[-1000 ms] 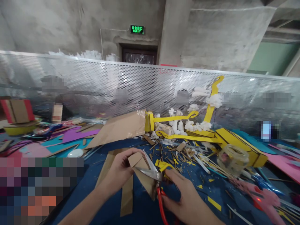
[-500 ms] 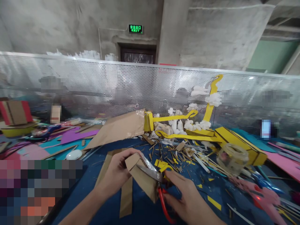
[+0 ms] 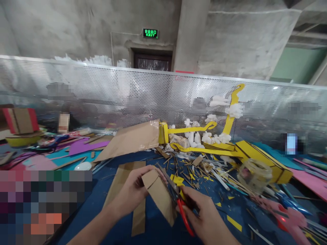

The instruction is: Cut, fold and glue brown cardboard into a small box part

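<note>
My left hand is closed on a piece of brown cardboard, lifted above the blue table and tilted toward me. A dark cut or crease line runs across its upper part. In my right hand is a pair of scissors with red and yellow handles. Its blades point up and left, along the cardboard's right edge. Under my left hand lie flat cardboard strips on the table.
Cardboard and yellow scraps litter the middle. Beyond stand a large cardboard sheet and yellow pieces with white fluff. On the right are a clear jar and a pink glue gun. A perforated metal screen closes the back.
The scissor blades have moved off the cardboard's face to its right edge and look closer together. The cardboard has shifted slightly right in my left hand.
</note>
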`<state>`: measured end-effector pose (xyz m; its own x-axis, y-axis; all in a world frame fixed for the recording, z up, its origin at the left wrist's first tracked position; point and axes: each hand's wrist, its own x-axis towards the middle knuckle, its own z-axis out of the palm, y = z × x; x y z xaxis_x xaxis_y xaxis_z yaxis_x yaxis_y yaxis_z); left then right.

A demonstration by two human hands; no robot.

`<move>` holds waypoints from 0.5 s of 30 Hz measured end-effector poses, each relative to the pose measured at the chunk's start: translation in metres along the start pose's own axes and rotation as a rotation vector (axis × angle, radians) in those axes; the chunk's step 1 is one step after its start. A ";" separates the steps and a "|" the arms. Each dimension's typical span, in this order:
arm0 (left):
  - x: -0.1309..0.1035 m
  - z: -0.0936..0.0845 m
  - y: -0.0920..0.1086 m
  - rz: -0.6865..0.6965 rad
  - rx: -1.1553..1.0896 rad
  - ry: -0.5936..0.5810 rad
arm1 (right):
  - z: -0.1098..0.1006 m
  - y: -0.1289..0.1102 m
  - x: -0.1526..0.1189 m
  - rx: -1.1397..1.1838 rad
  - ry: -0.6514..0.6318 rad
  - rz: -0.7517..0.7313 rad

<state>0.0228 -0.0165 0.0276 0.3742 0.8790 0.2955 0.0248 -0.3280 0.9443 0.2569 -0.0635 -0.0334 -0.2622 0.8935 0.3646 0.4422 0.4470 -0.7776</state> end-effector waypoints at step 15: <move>0.001 0.002 -0.016 -0.211 -0.243 0.108 | 0.020 0.039 0.003 0.541 0.181 0.123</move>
<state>0.0247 -0.0109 0.0124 0.2839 0.9545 0.0913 -0.1348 -0.0545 0.9894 0.2558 -0.0445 -0.0729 -0.0650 0.9519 0.2995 -0.0533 0.2964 -0.9536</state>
